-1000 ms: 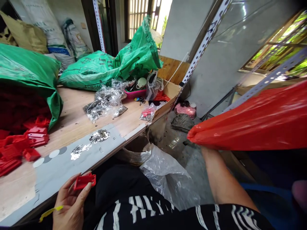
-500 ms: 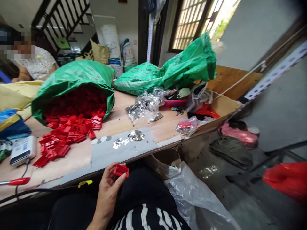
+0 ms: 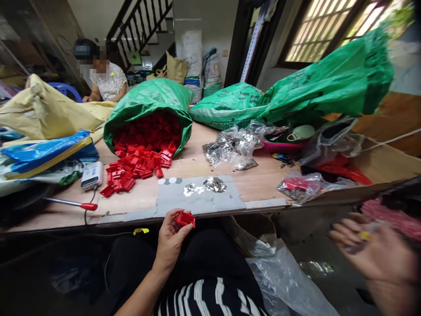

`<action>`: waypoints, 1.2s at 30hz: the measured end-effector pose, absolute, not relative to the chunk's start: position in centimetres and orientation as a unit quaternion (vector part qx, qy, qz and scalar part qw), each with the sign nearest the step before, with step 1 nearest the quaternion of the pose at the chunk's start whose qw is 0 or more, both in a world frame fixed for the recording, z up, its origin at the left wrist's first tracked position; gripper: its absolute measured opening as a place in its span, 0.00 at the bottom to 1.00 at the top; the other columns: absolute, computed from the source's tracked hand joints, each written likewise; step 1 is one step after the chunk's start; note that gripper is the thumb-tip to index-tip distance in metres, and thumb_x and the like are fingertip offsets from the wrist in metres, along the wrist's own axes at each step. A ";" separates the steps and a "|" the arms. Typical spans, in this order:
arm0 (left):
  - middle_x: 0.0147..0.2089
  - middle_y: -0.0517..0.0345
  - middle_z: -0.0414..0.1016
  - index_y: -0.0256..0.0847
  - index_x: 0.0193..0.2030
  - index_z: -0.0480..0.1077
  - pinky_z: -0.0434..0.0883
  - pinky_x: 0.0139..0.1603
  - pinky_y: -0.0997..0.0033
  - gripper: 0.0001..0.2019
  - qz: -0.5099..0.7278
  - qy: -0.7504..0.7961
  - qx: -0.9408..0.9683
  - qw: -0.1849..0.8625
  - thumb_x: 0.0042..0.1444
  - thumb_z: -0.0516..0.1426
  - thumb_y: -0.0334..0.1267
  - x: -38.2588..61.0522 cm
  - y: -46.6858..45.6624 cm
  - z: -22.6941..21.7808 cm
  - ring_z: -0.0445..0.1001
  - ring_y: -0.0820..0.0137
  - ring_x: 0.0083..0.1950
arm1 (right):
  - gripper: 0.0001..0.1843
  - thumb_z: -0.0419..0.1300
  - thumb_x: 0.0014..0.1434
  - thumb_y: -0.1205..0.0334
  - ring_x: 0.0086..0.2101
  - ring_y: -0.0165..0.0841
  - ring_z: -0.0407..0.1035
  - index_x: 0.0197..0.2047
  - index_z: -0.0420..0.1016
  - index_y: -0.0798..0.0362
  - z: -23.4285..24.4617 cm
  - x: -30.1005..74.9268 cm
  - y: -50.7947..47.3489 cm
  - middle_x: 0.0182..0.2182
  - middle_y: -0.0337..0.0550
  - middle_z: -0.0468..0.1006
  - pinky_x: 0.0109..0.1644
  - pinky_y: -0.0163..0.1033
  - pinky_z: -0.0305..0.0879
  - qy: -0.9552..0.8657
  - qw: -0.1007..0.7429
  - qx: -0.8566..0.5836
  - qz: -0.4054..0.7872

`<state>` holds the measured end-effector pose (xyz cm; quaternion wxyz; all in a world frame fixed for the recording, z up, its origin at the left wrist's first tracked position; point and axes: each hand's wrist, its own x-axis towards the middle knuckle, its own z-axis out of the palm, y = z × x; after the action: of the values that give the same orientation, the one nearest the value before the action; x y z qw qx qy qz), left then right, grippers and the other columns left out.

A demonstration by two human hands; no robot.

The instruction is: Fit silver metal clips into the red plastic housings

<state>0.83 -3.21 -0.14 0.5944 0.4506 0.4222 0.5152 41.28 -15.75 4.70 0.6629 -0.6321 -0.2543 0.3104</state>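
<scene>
My left hand (image 3: 171,237) is closed around a small red plastic part (image 3: 186,218), pinched between thumb and fingers just in front of the table edge. At the far right, my right hand (image 3: 375,245) is blurred, its fingers curled around something small that looks partly yellow and partly clear; its kind cannot be made out. A loose heap of similar red plastic parts (image 3: 141,162) spills from the green woven sack (image 3: 154,94) onto the table. Beyond my left hand, a scatter of small shiny metal pieces (image 3: 215,184) lies on a grey sheet (image 3: 184,204).
Clear bags of metal pieces (image 3: 233,147) lie farther back, before another green sack (image 3: 237,103). A cardboard tray (image 3: 391,164) is at the right. A lever with a red grip (image 3: 88,206) and a white device (image 3: 92,175) are at left. A person (image 3: 108,81) sits beyond.
The view has swung left. My right hand has come into sight at the right, fingers curled. My left hand still holds the red plastic part.
</scene>
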 end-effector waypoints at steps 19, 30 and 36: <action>0.48 0.56 0.78 0.48 0.53 0.71 0.69 0.55 0.60 0.21 0.448 0.476 0.681 0.331 0.51 0.61 0.33 -1.0 0.9 -0.8 0.76 0.62 0.49 | 0.07 0.58 0.59 0.61 0.33 0.34 0.69 0.39 0.76 0.50 2.0 18.8 1.5 0.33 0.42 0.78 0.39 0.38 0.62 -0.772 0.260 -0.507 0.282; 0.49 0.57 0.78 0.51 0.54 0.71 0.67 0.59 0.57 0.23 0.429 0.465 0.701 0.330 0.51 0.62 0.32 -1.1 1.5 -0.4 0.76 0.62 0.50 | 0.08 0.57 0.59 0.66 0.36 0.35 0.71 0.39 0.77 0.50 2.1 18.3 2.4 0.35 0.44 0.78 0.42 0.39 0.63 -0.804 0.225 -0.472 0.283; 0.46 0.58 0.79 0.48 0.52 0.71 0.72 0.49 0.67 0.20 0.413 0.481 0.703 0.323 0.51 0.62 0.31 -1.1 1.5 -0.6 0.77 0.67 0.44 | 0.08 0.56 0.59 0.68 0.36 0.33 0.71 0.38 0.76 0.51 2.3 18.2 2.4 0.35 0.42 0.78 0.43 0.37 0.64 -0.812 0.209 -0.476 0.264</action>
<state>-1.10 1.52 -0.63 0.3226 0.7029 0.4813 0.4127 18.16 2.37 2.31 0.2094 -0.4760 -0.8122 0.2643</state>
